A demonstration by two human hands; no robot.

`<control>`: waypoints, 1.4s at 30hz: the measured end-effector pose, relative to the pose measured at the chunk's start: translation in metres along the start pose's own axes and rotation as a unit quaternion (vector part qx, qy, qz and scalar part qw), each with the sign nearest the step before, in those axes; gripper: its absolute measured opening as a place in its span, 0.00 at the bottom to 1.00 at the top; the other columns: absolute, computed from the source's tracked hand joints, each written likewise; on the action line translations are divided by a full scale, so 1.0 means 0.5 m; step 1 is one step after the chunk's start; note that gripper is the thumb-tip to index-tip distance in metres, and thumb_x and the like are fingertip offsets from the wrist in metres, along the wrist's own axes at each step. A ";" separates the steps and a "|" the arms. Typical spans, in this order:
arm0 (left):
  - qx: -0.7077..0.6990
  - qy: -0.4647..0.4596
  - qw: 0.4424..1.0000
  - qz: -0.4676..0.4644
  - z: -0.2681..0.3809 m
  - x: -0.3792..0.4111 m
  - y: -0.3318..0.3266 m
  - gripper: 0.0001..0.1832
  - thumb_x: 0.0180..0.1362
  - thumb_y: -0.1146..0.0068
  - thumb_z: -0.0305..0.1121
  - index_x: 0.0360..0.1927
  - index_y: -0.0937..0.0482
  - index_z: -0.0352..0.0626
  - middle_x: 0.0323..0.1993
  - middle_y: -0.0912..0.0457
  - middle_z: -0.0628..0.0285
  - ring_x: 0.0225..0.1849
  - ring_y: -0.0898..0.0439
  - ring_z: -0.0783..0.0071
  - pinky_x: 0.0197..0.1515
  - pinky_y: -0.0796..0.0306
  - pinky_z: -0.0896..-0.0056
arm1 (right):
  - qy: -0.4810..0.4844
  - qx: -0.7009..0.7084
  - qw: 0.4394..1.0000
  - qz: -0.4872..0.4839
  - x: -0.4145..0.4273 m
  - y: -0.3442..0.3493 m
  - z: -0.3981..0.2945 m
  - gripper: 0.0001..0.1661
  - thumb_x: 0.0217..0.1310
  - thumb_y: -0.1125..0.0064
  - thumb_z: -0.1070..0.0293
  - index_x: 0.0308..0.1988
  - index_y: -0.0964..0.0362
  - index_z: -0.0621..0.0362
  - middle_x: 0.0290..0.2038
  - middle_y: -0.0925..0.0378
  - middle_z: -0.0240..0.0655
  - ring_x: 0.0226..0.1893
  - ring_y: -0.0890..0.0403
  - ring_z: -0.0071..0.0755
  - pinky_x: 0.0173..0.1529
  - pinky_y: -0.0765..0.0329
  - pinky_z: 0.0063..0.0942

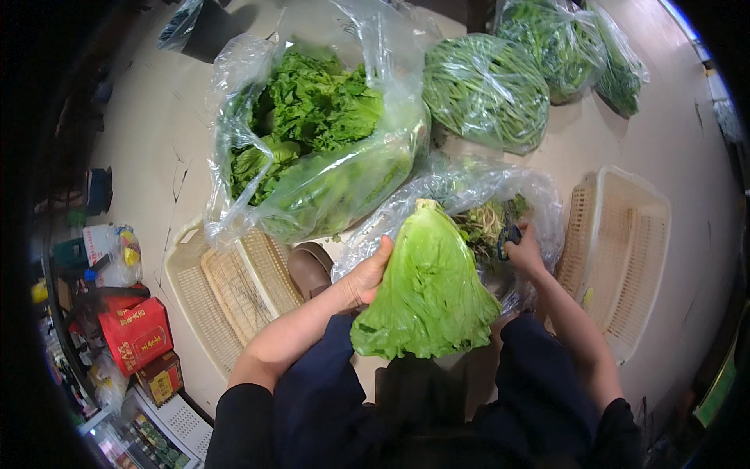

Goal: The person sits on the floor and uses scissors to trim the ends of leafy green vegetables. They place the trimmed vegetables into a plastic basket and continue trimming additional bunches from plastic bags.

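Observation:
My left hand [371, 274] holds a head of green lettuce [430, 287] from its left side, with the cut stem end pointing away from me and the leaves towards my lap. The fingers behind the lettuce are hidden. In my right hand [525, 252] is a dark-handled tool [508, 241], perhaps scissors or a knife; its blade cannot be made out. Beyond and under both hands lies an opened clear plastic bag [545, 187] with rooty green trimmings [486, 225] in it. A large clear bag [234, 76] of leafy lettuce [316, 105] stands at the upper left.
Bagged green beans [486, 88] and bagged leafy greens [556, 47] lie on the floor at the upper right. Cream plastic baskets stand left [193, 281] and right [656, 252]. A brown shoe [309, 269] is beside the left basket. A red bag [137, 334] stands far left.

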State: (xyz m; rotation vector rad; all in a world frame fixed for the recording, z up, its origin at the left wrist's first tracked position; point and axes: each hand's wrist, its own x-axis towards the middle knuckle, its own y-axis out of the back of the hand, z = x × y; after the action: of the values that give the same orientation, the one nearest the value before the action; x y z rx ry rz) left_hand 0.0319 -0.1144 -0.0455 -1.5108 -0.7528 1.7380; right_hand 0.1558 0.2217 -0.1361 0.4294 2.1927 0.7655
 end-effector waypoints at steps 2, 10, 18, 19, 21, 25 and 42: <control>0.025 -0.002 0.999 0.023 0.008 -0.006 -0.027 0.56 0.46 0.49 0.77 0.70 0.38 0.46 0.66 0.32 0.54 0.65 0.31 0.56 0.65 0.35 0.48 | -0.020 0.006 1.000 -0.016 -0.010 0.022 -0.006 0.39 0.48 0.37 0.68 0.58 0.45 0.62 0.38 0.22 0.51 0.36 0.19 0.44 0.42 0.24 0.38; -0.084 -0.085 0.993 -0.021 0.011 0.017 -0.016 0.54 0.49 0.60 0.79 0.71 0.41 0.50 0.68 0.35 0.56 0.67 0.33 0.55 0.67 0.38 0.45 | -0.029 0.212 0.947 -0.238 -0.006 0.070 0.015 0.26 0.56 0.32 0.67 0.50 0.35 0.66 0.28 0.24 0.32 0.26 0.21 0.29 0.30 0.26 0.26; -0.094 -0.153 0.983 -0.047 0.047 -0.005 -0.067 0.51 0.55 0.65 0.77 0.72 0.42 0.50 0.69 0.37 0.56 0.68 0.35 0.54 0.68 0.39 0.44 | 0.099 0.278 0.936 -0.193 -0.176 0.201 -0.083 0.27 0.55 0.31 0.72 0.53 0.34 0.60 0.27 0.29 0.25 0.26 0.28 0.19 0.31 0.30 0.20; -0.095 -0.155 0.982 -0.058 0.050 -0.006 -0.067 0.51 0.56 0.65 0.77 0.72 0.43 0.49 0.69 0.37 0.56 0.68 0.35 0.54 0.68 0.39 0.44 | 0.139 0.258 0.945 -0.145 -0.190 0.206 -0.098 0.28 0.55 0.32 0.70 0.54 0.33 0.60 0.27 0.30 0.24 0.26 0.29 0.18 0.33 0.31 0.19; -0.096 -0.163 0.980 -0.067 0.057 -0.009 -0.078 0.50 0.57 0.66 0.76 0.72 0.43 0.49 0.70 0.38 0.55 0.68 0.35 0.53 0.68 0.39 0.44 | 0.244 0.164 0.954 -0.058 -0.214 0.229 -0.135 0.32 0.49 0.26 0.67 0.52 0.32 0.59 0.27 0.29 0.28 0.28 0.27 0.25 0.35 0.28 0.22; -0.096 -0.181 0.977 -0.059 0.061 -0.001 -0.108 0.49 0.59 0.66 0.75 0.72 0.44 0.47 0.69 0.38 0.53 0.68 0.35 0.52 0.68 0.39 0.44 | 0.390 0.035 0.920 -0.013 -0.257 0.257 -0.181 0.37 0.39 0.24 0.60 0.51 0.29 0.57 0.45 0.30 0.43 0.46 0.27 0.48 0.52 0.29 0.39; -0.048 -0.158 0.986 0.032 0.062 -0.025 -0.150 0.50 0.56 0.63 0.77 0.71 0.40 0.48 0.67 0.34 0.53 0.64 0.31 0.48 0.64 0.36 0.41 | 0.481 -0.020 0.875 0.058 -0.272 0.249 -0.218 0.40 0.41 0.25 0.57 0.54 0.31 0.61 0.43 0.31 0.43 0.46 0.30 0.50 0.55 0.33 0.44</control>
State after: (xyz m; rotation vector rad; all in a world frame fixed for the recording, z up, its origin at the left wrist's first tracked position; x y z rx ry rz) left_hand 0.0123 -0.0800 0.0266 -1.3482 -0.9670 2.0455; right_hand 0.1704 0.2044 0.0767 0.1514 3.0712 1.2809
